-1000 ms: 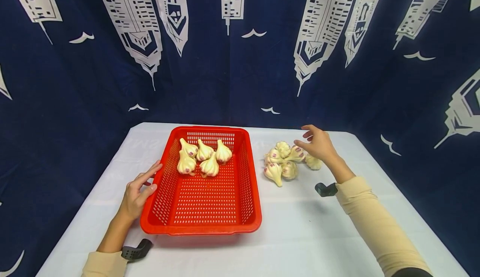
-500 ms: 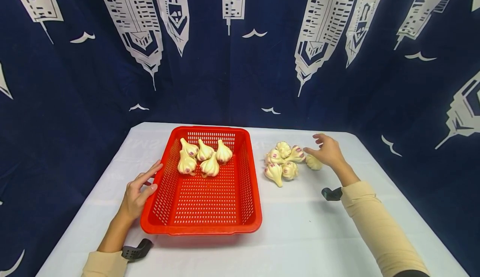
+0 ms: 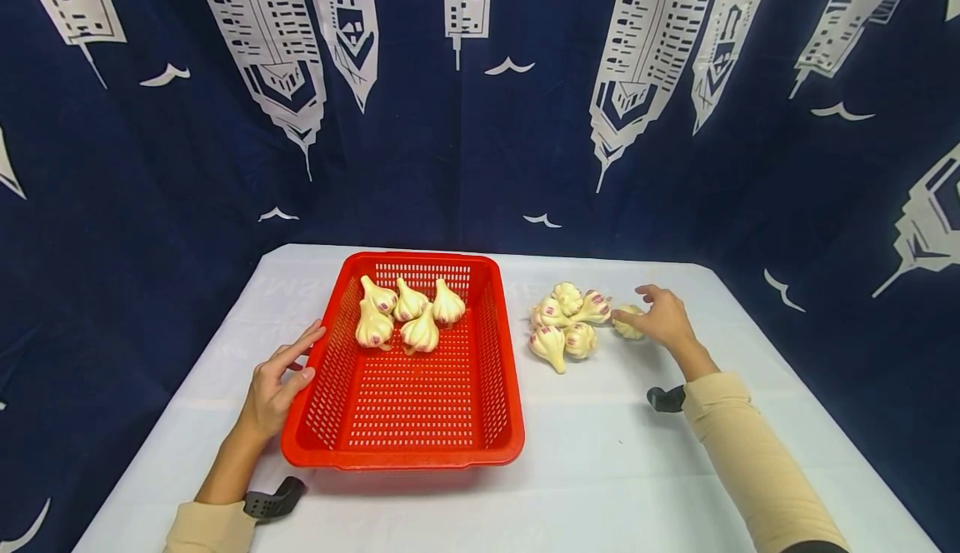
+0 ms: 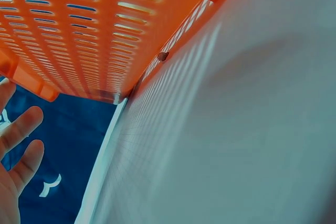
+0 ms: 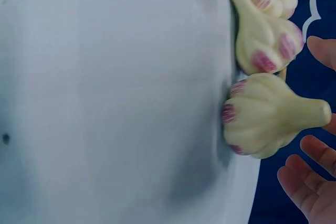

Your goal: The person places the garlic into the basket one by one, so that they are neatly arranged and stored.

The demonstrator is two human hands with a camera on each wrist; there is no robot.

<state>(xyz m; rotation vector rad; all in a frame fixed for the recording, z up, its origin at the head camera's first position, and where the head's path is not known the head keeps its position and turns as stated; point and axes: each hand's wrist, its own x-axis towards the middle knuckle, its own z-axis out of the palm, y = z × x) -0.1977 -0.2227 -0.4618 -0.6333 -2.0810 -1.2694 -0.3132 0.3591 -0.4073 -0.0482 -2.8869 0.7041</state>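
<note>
On the left side of the red plastic basket (image 3: 420,403), my left hand (image 3: 273,391) rests with its fingers along the rim. The left wrist view catches its spread fingertips (image 4: 30,158) beside the basket's slotted wall (image 4: 79,35). My right hand (image 3: 666,320) hovers at a garlic bulb (image 3: 627,321) at the right end of a group on the table. Seen from the right wrist, the stem of that garlic bulb (image 5: 268,116) points into the gap between thumb and fingers, which are spread. Several garlic bulbs (image 3: 418,332) sit in the basket's far half.
Several more garlic bulbs (image 3: 547,345) lie clustered between the basket and my right hand. A white cloth (image 3: 585,470) covers the table. Behind its far edge hangs a dark blue curtain (image 3: 450,161) printed with white buildings and birds.
My right hand has moved right and nearer to me, from above the cluster down to the outermost garlic bulb. The left hand, basket and bulbs have stayed put.
</note>
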